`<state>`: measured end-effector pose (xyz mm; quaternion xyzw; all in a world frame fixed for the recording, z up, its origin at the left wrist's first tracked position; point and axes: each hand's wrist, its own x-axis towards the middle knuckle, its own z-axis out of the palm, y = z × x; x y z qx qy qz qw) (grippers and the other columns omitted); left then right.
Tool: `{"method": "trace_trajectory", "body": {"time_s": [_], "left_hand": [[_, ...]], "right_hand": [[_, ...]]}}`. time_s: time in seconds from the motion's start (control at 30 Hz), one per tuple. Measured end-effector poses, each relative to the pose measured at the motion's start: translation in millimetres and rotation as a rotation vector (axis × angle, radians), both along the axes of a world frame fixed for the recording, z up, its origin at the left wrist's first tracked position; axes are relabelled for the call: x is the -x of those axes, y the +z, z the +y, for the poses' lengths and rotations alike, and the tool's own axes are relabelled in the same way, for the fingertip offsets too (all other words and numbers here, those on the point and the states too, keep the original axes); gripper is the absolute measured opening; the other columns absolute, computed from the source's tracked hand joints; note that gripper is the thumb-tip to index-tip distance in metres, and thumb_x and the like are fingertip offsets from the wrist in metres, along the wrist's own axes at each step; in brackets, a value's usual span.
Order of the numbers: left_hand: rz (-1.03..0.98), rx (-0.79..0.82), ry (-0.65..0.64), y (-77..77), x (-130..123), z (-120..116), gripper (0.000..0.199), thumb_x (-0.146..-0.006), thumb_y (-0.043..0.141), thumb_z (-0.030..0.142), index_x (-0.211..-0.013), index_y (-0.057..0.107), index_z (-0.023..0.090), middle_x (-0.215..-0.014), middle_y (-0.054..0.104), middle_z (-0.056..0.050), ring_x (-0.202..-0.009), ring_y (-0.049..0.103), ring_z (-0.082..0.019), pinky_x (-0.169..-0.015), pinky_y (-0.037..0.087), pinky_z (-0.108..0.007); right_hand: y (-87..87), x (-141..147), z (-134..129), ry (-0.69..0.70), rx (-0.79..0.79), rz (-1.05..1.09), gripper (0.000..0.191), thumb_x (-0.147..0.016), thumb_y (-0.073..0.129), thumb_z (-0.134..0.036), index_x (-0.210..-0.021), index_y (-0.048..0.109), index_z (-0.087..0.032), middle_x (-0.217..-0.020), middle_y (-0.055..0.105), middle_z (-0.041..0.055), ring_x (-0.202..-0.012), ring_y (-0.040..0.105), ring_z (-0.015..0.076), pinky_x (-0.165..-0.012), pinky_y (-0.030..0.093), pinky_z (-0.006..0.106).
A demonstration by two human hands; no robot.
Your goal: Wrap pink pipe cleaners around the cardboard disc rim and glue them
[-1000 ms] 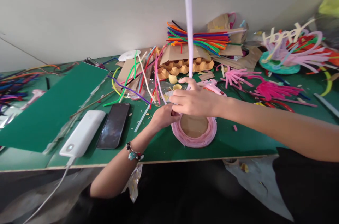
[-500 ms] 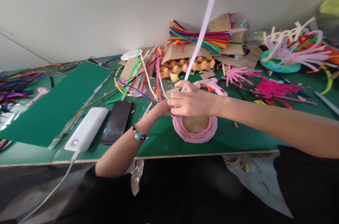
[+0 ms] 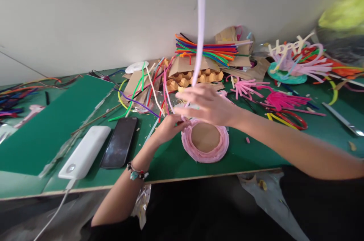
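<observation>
Left hand [image 3: 168, 128] (LH): fingers bent at upper-L rim of pink ring [image 3: 187, 142]; cannot tell if pinching. Right hand [image 3: 214, 107] (RH): over ring's far edge, fingers extended & spread, adj. to lilac strip [image 3: 200, 24], which runs approx. vert. Ring lies flat on green table [image 3: 244, 159] nr. front edge, encircling cardboard disc [image 3: 205, 137]. Phone [image 3: 120, 143] to L of LH.

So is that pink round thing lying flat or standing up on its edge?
Flat: the pink ring lies on the green table, its brown middle facing up.
</observation>
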<state>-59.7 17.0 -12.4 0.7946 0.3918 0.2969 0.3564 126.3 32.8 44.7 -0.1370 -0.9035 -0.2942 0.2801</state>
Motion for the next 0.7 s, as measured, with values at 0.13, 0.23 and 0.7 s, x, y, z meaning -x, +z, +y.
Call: {"method": "trace_trajectory", "body": {"time_s": [0.13, 0.23, 0.7], "left_hand": [[-0.004, 0.069, -0.019, 2.0, 4.6, -0.4, 0.020, -0.079, 0.048, 0.021, -0.075, 0.066, 0.013, -0.073, 0.067, -0.004, -0.058, 0.058, -0.011, -0.058, 0.048, -0.022], [-0.013, 0.112, -0.006, -0.8, 8.4, -0.2, 0.025, -0.079, 0.046, 0.023, -0.064, 0.064, 0.015, -0.071, 0.068, -0.003, -0.064, 0.061, -0.013, -0.063, 0.050, -0.024], [-0.089, 0.300, 0.012, -10.5, 9.4, -0.6, 0.027, -0.083, 0.038, 0.026, -0.078, 0.061, 0.011, -0.081, 0.069, -0.007, -0.063, 0.064, -0.012, -0.065, 0.052, -0.024]], "right_hand": [[-17.7, -41.6, 10.2, -0.459, 0.166, 0.486, 0.019, -0.081, 0.045, -0.018, -0.098, 0.052, -0.019, -0.094, 0.055, 0.0082, -0.093, 0.050, 0.0197, -0.080, 0.040, 0.034], [-43.5, -61.0, 17.5, -0.807, 0.409, 0.469, 0.021, -0.077, 0.050, -0.032, -0.089, 0.052, -0.016, -0.085, 0.057, 0.0111, -0.086, 0.053, 0.0250, -0.072, 0.043, 0.037], [-70.5, -59.2, 18.5, -1.027, 0.663, 0.323, 0.039, -0.078, 0.047, -0.037, -0.109, 0.049, -0.014, -0.100, 0.062, 0.0135, -0.086, 0.059, 0.0268, -0.060, 0.044, 0.032]]}}
